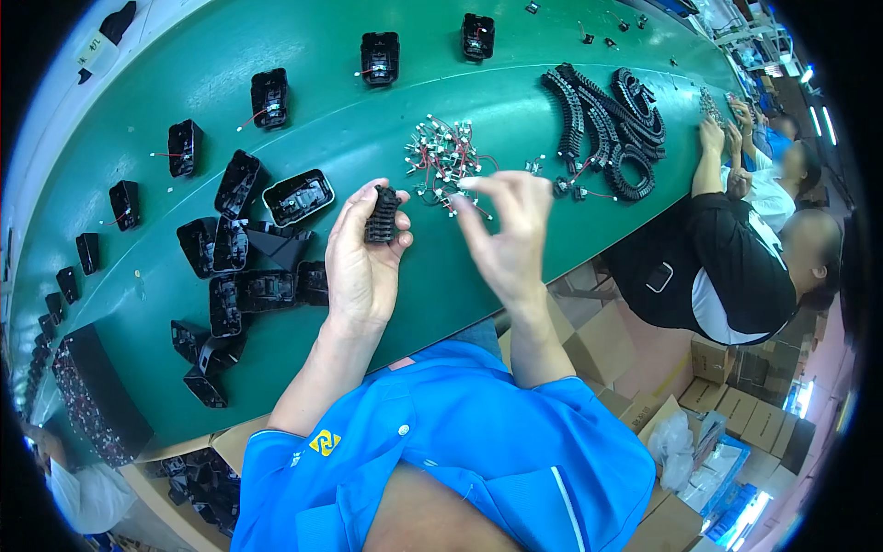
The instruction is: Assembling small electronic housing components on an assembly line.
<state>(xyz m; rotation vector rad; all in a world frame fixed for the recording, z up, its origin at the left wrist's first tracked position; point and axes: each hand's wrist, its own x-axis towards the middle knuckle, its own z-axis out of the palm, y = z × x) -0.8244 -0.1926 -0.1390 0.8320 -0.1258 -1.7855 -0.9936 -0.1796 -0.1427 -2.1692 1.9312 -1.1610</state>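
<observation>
My left hand [363, 262] is closed around a short black ribbed strip [380, 217], which stands roughly upright between thumb and fingers. Over the edge of a pile of small white connectors with red and black wires [440, 152] is my right hand [515, 235]. Its thumb and forefinger come together in a pinch; what lies between their tips is too small to make out. Left of my left hand, an open black plastic housing with a pale rim [299, 198] lies on the green table [368, 138], beside several other black housings [248, 293].
Coiled black ribbed strips [602, 120] lie to the right. A curved row of black housings with red wires [269, 98] runs along the far side. Co-workers [736, 248] sit at the right. A carton of black parts [198, 488] stands below the table's left edge.
</observation>
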